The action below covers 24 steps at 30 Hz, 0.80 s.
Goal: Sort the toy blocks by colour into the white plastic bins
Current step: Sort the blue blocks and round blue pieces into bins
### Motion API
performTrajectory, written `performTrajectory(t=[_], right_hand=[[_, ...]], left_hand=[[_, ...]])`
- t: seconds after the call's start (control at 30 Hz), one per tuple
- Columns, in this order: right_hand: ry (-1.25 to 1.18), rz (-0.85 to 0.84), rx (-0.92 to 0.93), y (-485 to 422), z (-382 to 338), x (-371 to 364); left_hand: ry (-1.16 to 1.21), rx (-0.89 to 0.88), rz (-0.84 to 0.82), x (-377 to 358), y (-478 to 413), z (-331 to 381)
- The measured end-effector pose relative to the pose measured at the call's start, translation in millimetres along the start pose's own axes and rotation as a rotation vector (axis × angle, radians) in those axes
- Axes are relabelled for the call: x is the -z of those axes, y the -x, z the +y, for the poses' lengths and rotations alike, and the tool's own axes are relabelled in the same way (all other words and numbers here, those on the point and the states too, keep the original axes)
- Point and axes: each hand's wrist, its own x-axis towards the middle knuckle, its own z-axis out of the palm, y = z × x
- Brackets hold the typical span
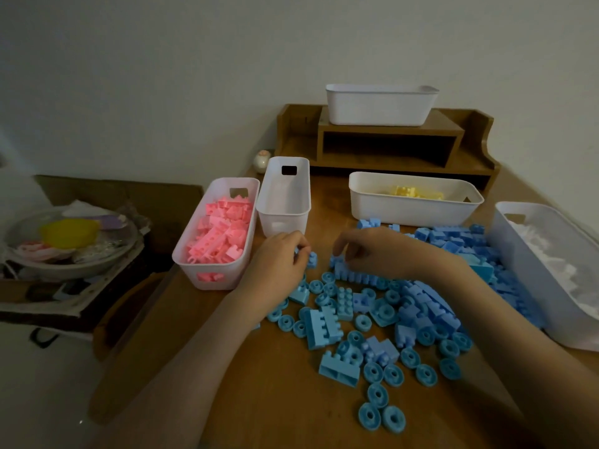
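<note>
Left hand (278, 257) pinches a small blue block (312, 260) — right hand (369, 251), fingers curled, grips a blue brick (334, 260) beside it

One view only: wide-angle camera on the person's head, facing forward and tilted down onto the wooden worktop (278, 393), close in above its near end. Far wall (162, 76) fills the upper third; edges bow from lens distortion.

Loose blocks (382, 319) on tabletop (275, 400) before me. Behind them, left to right: filled bin (191, 273), empty bin (282, 222), crosswise bin (411, 212). Side bin (525, 270) right of blocks. Top bin (379, 108) on shelf (389, 131), rearmost.
</note>
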Motion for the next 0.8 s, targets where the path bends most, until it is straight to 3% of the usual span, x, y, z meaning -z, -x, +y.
performTrajectory(t=[0.13, 0.37, 0.53, 0.67, 0.8], right_hand=[[-0.158, 0.124, 0.007, -4, -4, 6], [0.149, -0.072, 0.004, -25, -4, -10], [0.075, 0.093, 0.005, -19, -4, -7], [-0.004, 0.058, 0.031, -4, -4, -2], [0.068, -0.076, 0.012, 5, -1, -2]], left_hand=[[-0.089, -0.024, -0.047, -2, 0, -1], [-0.049, 0.03, -0.228, 2, -1, -4], [-0.019, 0.057, -0.288, 5, -2, -3], [0.031, 0.006, -0.177, 4, -1, 2], [0.051, -0.104, 0.113, 13, -1, 13]])
